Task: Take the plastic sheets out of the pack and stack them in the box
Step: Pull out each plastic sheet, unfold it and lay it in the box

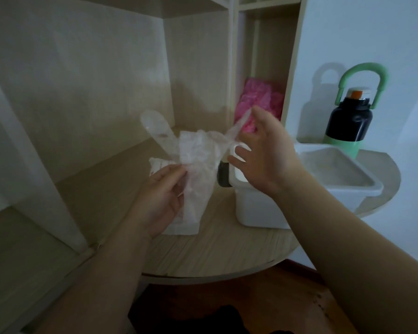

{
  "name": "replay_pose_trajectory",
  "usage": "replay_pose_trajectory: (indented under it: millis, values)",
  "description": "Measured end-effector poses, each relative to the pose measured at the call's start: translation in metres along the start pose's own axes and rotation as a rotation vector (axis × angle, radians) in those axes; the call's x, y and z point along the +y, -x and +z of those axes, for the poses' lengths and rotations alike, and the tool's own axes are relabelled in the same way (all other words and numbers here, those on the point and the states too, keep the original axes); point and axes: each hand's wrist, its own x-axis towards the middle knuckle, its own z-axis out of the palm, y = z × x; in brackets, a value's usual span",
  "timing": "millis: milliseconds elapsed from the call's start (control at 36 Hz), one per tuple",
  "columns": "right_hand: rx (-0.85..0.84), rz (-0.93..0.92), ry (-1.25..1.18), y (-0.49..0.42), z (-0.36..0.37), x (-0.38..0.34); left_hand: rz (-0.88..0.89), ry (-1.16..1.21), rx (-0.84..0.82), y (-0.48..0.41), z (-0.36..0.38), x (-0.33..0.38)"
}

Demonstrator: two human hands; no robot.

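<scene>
**Left of the box, a sheet pulled between two hands**

Left of the box (258,213), above the tabletop, the sheet (198,162) hangs crumpled and translucent. Its long axis runs nearly upright, the lower end dropping toward the pack (181,225). From the top, one rounded lobe points up and away from the box. A thin strip slants up toward the box's far left corner.

The left hand (159,201) is curled, thumb and fingers pinching the sheet's left edge about halfway down. It hovers over the pack, which lies flat on the table just left of the box, mostly hidden under the hand and sheet.

The right hand (268,155) is over the box's left end, its back to the camera. The strip's tip is caught at its topmost fingertip and the remaining fingers are spread. Blur hides which finger closes on the strip.

The box is white with an open top. The right hand and wrist cover most of its inside, so its contents cannot be told. A shallow white tub (362,189) sits just right of it. Behind the tub stands a black and green bottle (348,119). In the shelf compartment behind the box's left end there is a pink bundle (258,97).
</scene>
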Motion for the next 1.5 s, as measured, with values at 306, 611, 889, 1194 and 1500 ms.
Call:
replay_pose_trajectory:
  millis: [306,611,889,1194,1500]
  values:
    - [-0.185,-0.003,0.754,0.022,0.009,0.012,0.125,0.071,-0.057,-0.007,0.037,0.006]
    - [-0.115,-0.06,0.567,0.015,0.004,0.007,0.151,0.12,-0.09,-0.016,0.033,0.009]
    - [-0.164,-0.109,0.885,0.017,-0.001,0.006,0.066,0.058,-0.1,-0.029,0.054,0.008]
    - [-0.177,-0.003,0.54,0.013,-0.017,-0.004,0.12,0.053,-0.078,-0.035,0.067,0.011]
    - [-0.038,-0.052,0.475,0.013,-0.027,-0.017,0.032,0.131,-0.053,-0.046,0.078,0.008]
